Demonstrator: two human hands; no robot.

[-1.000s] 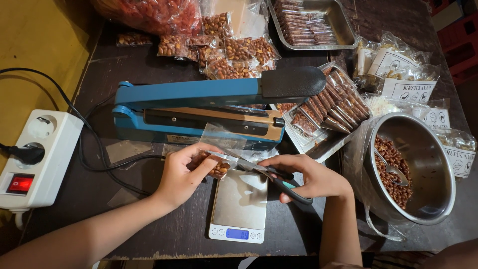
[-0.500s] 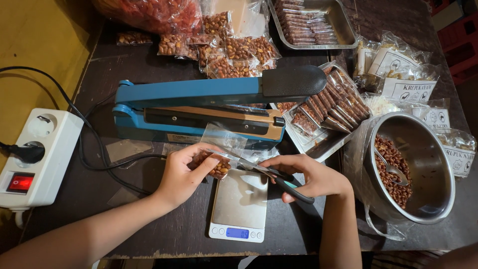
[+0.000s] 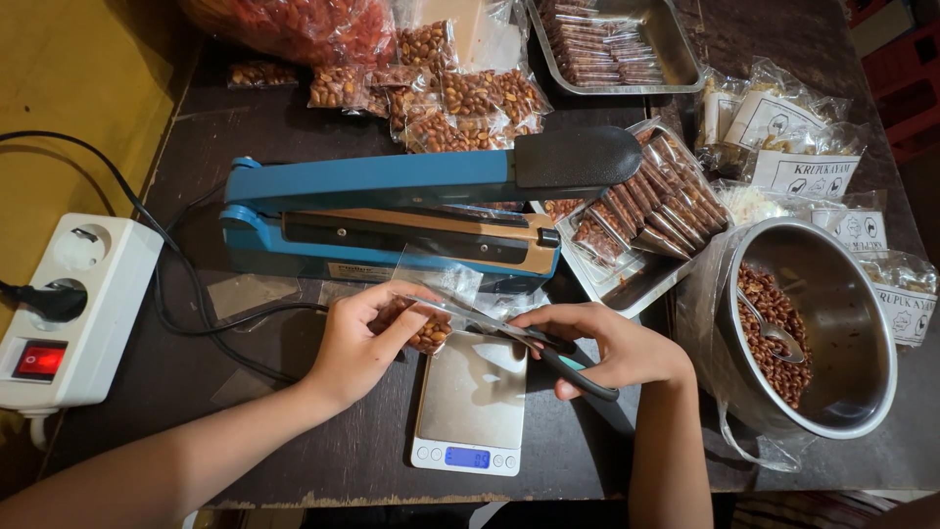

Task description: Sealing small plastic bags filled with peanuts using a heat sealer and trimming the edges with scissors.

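The right hand has shifted the scissors slightly along the bag, it seems.

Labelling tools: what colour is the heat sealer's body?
Blue heat sealer, black handle grip; head view.

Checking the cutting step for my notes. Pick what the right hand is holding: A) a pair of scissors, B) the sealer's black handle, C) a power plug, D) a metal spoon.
A: the right hand grips dark-handled scissors whose blades meet the clear bag of peanuts that the left hand holds above the small digital scale.
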